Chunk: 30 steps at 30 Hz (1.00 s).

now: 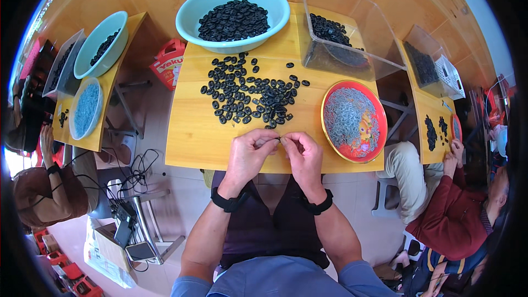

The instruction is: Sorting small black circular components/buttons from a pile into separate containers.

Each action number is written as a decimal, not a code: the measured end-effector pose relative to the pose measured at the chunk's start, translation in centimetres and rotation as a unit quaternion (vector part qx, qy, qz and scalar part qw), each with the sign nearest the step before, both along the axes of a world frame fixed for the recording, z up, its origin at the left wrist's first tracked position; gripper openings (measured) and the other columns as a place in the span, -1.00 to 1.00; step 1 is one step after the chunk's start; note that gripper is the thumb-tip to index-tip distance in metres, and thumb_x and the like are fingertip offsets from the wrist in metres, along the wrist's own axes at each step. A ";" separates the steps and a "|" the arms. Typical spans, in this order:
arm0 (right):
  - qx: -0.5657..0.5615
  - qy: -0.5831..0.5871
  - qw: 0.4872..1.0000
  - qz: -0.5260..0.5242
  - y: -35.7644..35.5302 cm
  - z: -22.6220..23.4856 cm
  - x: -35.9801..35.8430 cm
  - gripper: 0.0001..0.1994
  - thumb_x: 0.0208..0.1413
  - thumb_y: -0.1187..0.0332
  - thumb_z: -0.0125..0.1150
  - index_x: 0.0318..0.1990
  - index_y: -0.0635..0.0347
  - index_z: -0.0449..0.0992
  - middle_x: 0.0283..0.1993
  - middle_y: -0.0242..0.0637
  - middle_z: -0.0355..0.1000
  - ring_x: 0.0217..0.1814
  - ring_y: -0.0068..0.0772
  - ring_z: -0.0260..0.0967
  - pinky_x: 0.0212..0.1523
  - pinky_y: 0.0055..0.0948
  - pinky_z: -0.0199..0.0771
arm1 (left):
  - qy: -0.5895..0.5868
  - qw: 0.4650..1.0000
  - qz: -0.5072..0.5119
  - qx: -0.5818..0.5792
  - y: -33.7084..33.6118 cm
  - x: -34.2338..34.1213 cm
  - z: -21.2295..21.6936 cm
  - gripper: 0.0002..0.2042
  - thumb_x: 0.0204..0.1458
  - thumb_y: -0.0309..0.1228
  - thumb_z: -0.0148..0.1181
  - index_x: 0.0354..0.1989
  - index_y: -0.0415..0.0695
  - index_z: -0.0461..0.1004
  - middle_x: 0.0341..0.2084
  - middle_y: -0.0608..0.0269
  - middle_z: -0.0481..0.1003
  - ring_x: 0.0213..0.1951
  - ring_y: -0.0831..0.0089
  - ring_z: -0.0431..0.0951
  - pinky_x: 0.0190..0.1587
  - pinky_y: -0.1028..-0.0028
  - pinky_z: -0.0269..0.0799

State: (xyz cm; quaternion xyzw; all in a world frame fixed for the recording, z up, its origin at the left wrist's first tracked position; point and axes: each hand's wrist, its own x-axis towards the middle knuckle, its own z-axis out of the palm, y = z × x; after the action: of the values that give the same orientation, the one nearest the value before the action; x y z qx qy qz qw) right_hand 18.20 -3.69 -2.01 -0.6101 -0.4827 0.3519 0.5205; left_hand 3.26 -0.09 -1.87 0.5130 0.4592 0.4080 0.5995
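My left hand (248, 157) and my right hand (303, 159) meet fingertip to fingertip over the table's near edge. Both are closed in a pinch. A small black piece (278, 139) shows between them, held by the left fingertips; what the right fingers grip is too small and covered to make out. Just beyond lies a loose spread of black oval pieces with small holes (228, 91). Right of my hands stands a red round tray with a gold rim (352, 158), holding many thin grey-blue metal pieces, perhaps screws (346, 113).
A light-green basin (190, 27) heaped with black pieces stands at the back, beside a clear plastic bin (357, 60) with more. Side tables (104, 126) hold similar tubs; people sit at both. Tangled cables (132, 176) and a metal-legged stool (157, 231) are on the left floor.
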 end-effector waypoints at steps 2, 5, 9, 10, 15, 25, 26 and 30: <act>0.006 -0.006 1.000 -0.002 0.0 -0.1 0.0 -0.92 0.17 0.50 0.29 -0.28 0.35 0.57 -0.46 -0.39 0.45 -0.48 -0.68 0.30 -0.45 -0.59 0.32 | 0.004 1.000 -0.004 0.012 0.0 0.0 0.1 -0.85 0.14 -0.61 0.23 -0.13 -0.34 0.59 -0.39 0.15 0.66 -0.32 0.53 0.67 -0.22 0.55 0.62; 0.010 -0.024 1.000 -0.002 0.1 0.0 0.0 -0.92 0.16 0.50 0.30 -0.28 0.35 0.56 -0.46 -0.38 0.46 -0.49 -0.66 0.31 -0.46 -0.58 0.33 | 0.012 1.000 -0.005 0.027 0.0 0.1 0.1 -0.86 0.14 -0.61 0.23 -0.14 -0.36 0.59 -0.39 0.15 0.66 -0.33 0.54 0.67 -0.23 0.55 0.62; 0.002 0.010 1.000 0.016 0.1 0.0 0.3 -0.89 0.20 0.47 0.26 -0.26 0.36 0.56 -0.47 -0.36 0.46 -0.51 -0.66 0.32 -0.47 -0.57 0.32 | 0.009 1.000 0.005 0.021 0.0 0.1 0.0 -0.86 0.14 -0.61 0.24 -0.15 -0.34 0.60 -0.40 0.17 0.65 -0.36 0.55 0.66 -0.27 0.56 0.59; -0.034 0.059 0.997 0.031 0.2 0.1 0.5 -0.88 0.22 0.46 0.24 -0.22 0.37 0.57 -0.46 -0.36 0.46 -0.51 -0.66 0.32 -0.48 -0.57 0.31 | 0.002 1.000 0.013 0.026 0.0 0.0 -0.1 -0.86 0.15 -0.60 0.24 -0.14 -0.34 0.59 -0.40 0.19 0.65 -0.36 0.56 0.64 -0.27 0.57 0.58; 0.036 -0.115 0.991 0.064 1.7 1.5 1.1 -0.77 0.19 0.49 0.19 0.00 0.22 0.59 -0.37 -0.25 0.49 -0.45 -0.35 0.45 -0.42 -0.37 0.43 | -0.106 0.987 0.104 0.063 0.4 -0.2 -1.1 -0.84 0.17 -0.61 0.23 -0.10 -0.35 0.57 -0.40 0.22 0.63 -0.35 0.57 0.62 -0.25 0.59 0.54; 0.037 -0.397 0.911 0.110 -0.1 2.8 1.1 -0.70 0.10 0.55 0.19 0.01 0.14 0.60 -0.36 -0.11 0.42 -0.34 -0.03 0.47 -0.34 -0.14 0.45 | -0.168 0.973 0.155 0.020 0.9 -0.4 -1.2 -0.83 0.17 -0.64 0.19 -0.08 -0.34 0.56 -0.33 0.19 0.62 -0.34 0.56 0.63 -0.20 0.56 0.57; 0.050 -0.382 0.917 0.101 -0.3 2.5 1.3 -0.73 0.11 0.53 0.21 -0.02 0.16 0.60 -0.36 -0.12 0.43 -0.35 -0.05 0.47 -0.34 -0.15 0.46 | -0.167 0.975 0.147 0.024 0.9 -0.4 -1.2 -0.82 0.17 -0.64 0.19 -0.07 -0.34 0.56 -0.33 0.19 0.62 -0.33 0.56 0.63 -0.20 0.57 0.57; 0.047 -0.331 0.941 0.046 0.3 2.2 1.7 -0.79 0.10 0.47 0.26 -0.09 0.19 0.61 -0.35 -0.14 0.46 -0.37 -0.07 0.49 -0.35 -0.17 0.46 | -0.100 0.989 0.101 0.033 0.8 -0.4 -1.3 -0.82 0.17 -0.63 0.20 -0.06 -0.33 0.57 -0.35 0.21 0.62 -0.31 0.57 0.63 -0.21 0.60 0.56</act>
State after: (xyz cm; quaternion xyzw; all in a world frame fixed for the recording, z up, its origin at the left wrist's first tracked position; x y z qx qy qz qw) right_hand 19.87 -3.34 0.21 -0.6443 -0.6712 0.1302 0.3427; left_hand 2.88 0.76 -3.22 0.4401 0.4333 0.5305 0.5807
